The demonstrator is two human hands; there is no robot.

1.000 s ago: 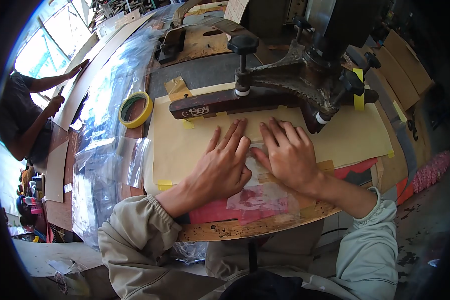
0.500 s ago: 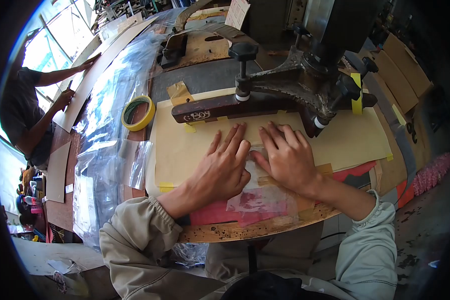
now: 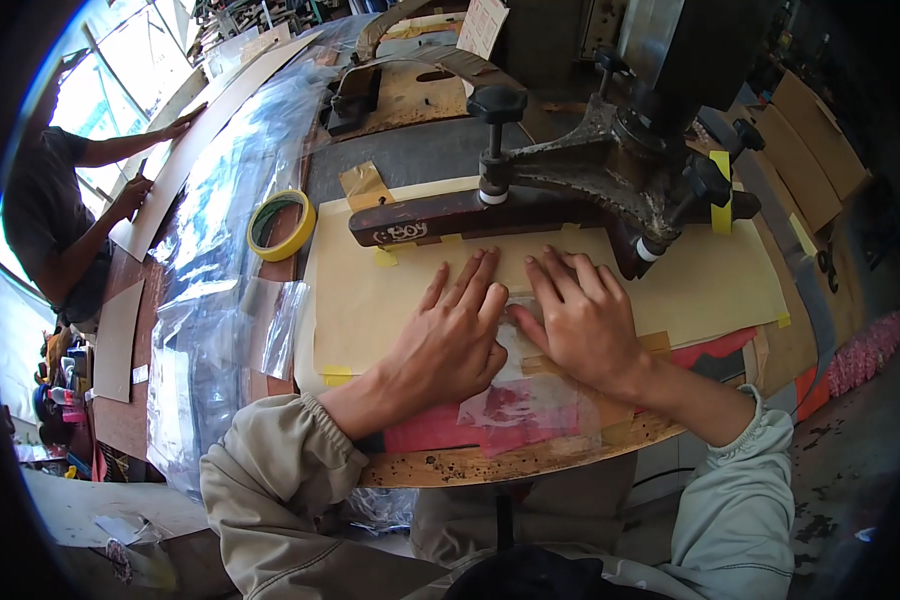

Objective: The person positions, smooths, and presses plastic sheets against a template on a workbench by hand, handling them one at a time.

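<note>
Both palms face down on a pale yellow sheet (image 3: 370,310) spread over the work table. My left hand (image 3: 450,330) has its fingers stretched forward, the tips just short of a dark metal bar (image 3: 560,212) that lies across the sheet. To its right, my right hand (image 3: 592,325) also rests open, fingers extended and thumb pointing toward the left hand. Neither hand grasps anything. Between and below them lies a clear plastic piece (image 3: 520,405) over red material. Small bits of yellow tape (image 3: 385,258) stick to the sheet along the bar.
A heavy press arm (image 3: 600,150) with black knobs stands over the bar. Left of the sheet are a yellow tape roll (image 3: 306,232) and clear plastic film (image 3: 205,290). At far left another person (image 3: 60,200) works at a long brown board (image 3: 185,150). Opened cardboard (image 3: 805,150) lies right.
The camera view has shifted slightly, so everything sits a little further right. Both hands remain flat on the sheet in nearly the same place.
</note>
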